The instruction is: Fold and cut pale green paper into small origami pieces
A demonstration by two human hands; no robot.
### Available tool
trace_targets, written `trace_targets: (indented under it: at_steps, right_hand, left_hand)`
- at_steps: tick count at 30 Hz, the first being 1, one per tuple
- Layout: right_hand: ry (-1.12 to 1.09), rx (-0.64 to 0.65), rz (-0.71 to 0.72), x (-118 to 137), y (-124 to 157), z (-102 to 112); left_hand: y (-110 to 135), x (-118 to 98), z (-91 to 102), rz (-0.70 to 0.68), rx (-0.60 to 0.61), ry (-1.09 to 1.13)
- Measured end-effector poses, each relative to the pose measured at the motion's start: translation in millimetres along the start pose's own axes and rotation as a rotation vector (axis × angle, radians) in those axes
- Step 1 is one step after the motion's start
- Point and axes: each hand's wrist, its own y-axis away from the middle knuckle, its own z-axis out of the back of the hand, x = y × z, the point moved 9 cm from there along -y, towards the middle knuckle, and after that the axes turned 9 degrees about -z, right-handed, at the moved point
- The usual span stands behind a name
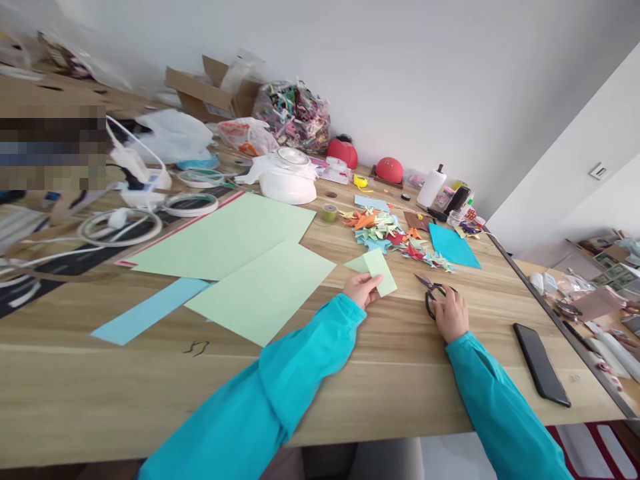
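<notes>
My left hand (363,289) pinches a piece of pale green paper (381,272) that is folded, with one flap pointing left. At the black-handled scissors (431,288), my right hand (451,313) has its fingers closed on the handles. The scissors are low over the wooden table, blades pointing away and to the left. Beyond both hands lies a pile of folded paper cranes (385,230) in orange, green, red and blue. Large pale green sheets (265,290) overlap to the left, partly covering a blue paper strip (150,310).
A black phone (541,363) lies at the right. A bright blue sheet (454,245) is beside the cranes. Farther back stand a white bottle (431,187), red dome-shaped items (389,170) and a white plastic-wrapped bundle (287,183). Coiled cables (120,227) crowd the left.
</notes>
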Motion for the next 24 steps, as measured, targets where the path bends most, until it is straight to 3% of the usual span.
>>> trace_targets:
  at_steps: [2,4,7,10,13,15,24]
  right_hand:
    - [-0.306,0.004,-0.011,19.3,0.9,3.0]
    - [-0.687,0.060,-0.137,32.3,-1.8,-1.7]
    - [-1.242,0.326,-0.269,64.3,-3.5,-24.1]
    - [-1.592,0.664,-0.386,91.2,7.4,-45.3]
    - [-1.643,1.088,-0.494,109.4,37.7,-63.7]
    - [-1.611,1.265,-0.534,115.8,57.6,-68.5]
    - [-1.706,1.319,-0.418,141.4,81.4,-56.8]
  left_hand:
    - [-2.3,1.9,-0.5,0.001,-0.011,0.040]
    - [-5.2,3.4,0.1,-0.001,-0.014,0.072]
    - [-9.2,3.4,2.4,0.010,-0.004,0.107]
    - [-12.2,-0.4,9.4,0.030,-0.038,0.126]
    - [-13.9,-5.6,19.0,0.047,-0.110,0.102]
    - [-14.3,-8.9,23.7,0.052,-0.148,0.093]
    - [-9.1,-14.5,34.3,0.071,-0.231,0.039]
